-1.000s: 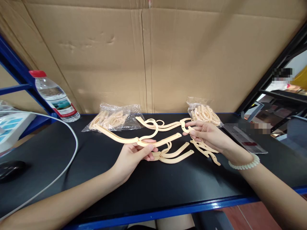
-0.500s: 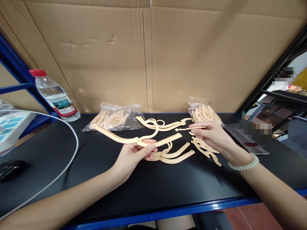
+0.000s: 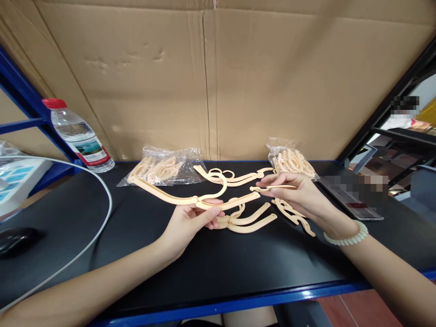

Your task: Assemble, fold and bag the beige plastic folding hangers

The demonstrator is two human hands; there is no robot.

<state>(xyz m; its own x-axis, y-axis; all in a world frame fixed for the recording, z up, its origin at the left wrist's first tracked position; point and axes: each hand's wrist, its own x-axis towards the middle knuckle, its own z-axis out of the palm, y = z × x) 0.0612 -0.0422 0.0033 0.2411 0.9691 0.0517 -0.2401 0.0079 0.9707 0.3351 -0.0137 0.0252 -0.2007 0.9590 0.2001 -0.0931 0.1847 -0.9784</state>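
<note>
My left hand [image 3: 195, 217] is closed around the middle of a beige plastic folding hanger [image 3: 163, 194], held above the table with its two arms spread and its hook curving up. My right hand [image 3: 296, 193] pinches a thin beige hanger end piece [image 3: 269, 187]. The tip of that piece is close to the right end of the held hanger; whether they touch I cannot tell. Below lies another folded hanger [image 3: 252, 225]. Several loose end pieces [image 3: 293, 213] rest under my right hand. Behind, more hanger parts [image 3: 238, 180] lie on the table.
Clear bags of beige parts stand at the back left [image 3: 156, 169] and back right [image 3: 293, 161]. A water bottle [image 3: 83, 138] leans at the left, near a white cable [image 3: 108, 204] and a black mouse [image 3: 18, 240]. A dark flat device [image 3: 350, 200] lies right. Cardboard [image 3: 238, 81] walls the back.
My right hand has turned slightly, and the end piece in it has tilted and come lower, nearer the hanger's right end. My left hand and its hanger have barely moved.
</note>
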